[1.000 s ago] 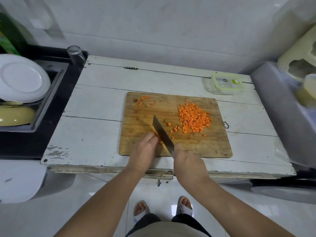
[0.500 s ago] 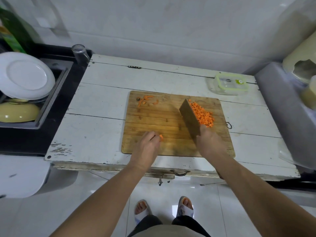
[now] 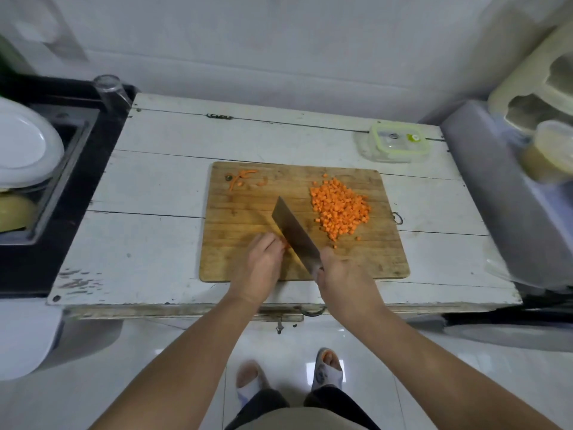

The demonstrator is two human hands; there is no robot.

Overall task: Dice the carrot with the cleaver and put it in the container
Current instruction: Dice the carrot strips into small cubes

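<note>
pale tiled floor (image 3: 93, 398) at bottom | worn white table (image 3: 148, 252) | centre: cutting board (image 3: 242, 218), left hand (image 3: 259, 263) curled on carrot piece (image 3: 286, 243), right hand (image 3: 342, 274) gripping cleaver (image 3: 294, 232) | diced carrot (image 3: 341, 209) right | lidded container (image 3: 397, 143) upper right | white wall (image 3: 279, 41)

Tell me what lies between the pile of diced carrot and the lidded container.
In the head view, only bare cutting board and white tabletop separate the diced carrot pile from the container.

Bare cutting board (image 3: 242, 212) left of cleaver (image 3: 293, 232); diced carrot (image 3: 341, 209) crowds right.
</note>
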